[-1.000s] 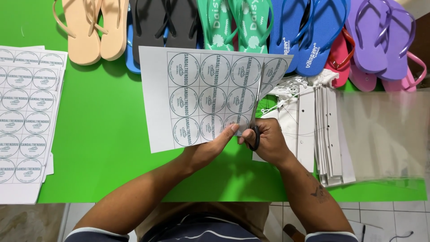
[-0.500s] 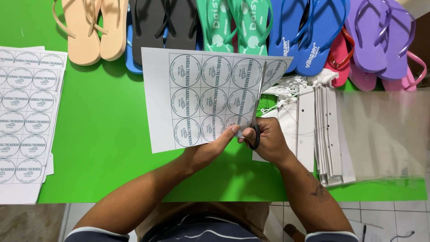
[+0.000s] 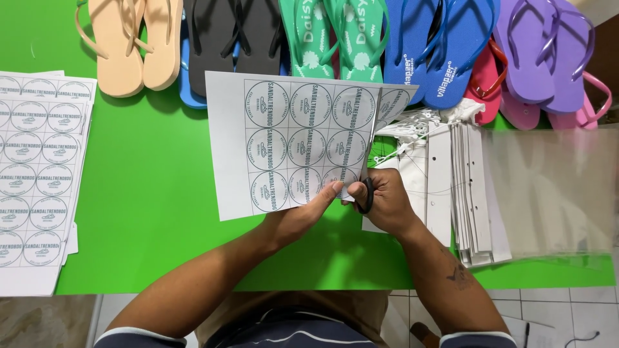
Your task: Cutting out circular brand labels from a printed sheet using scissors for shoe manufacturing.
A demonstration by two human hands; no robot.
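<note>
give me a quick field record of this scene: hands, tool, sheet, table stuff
left hand: pinches the lower edge of the label sheet
right hand: grips black-handled scissors at the sheet's right side
label sheet: white, printed with round labels, held over the green table
sheet stack: more round-label sheets, far left
flip-flops: row along the far edge, many colours
card strips: white, right of the hands
clear bags: far right

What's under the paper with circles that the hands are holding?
Under the sheet you see green table around it, and sandals' heels along its top edge. Whatever lies directly beneath is covered.
</note>
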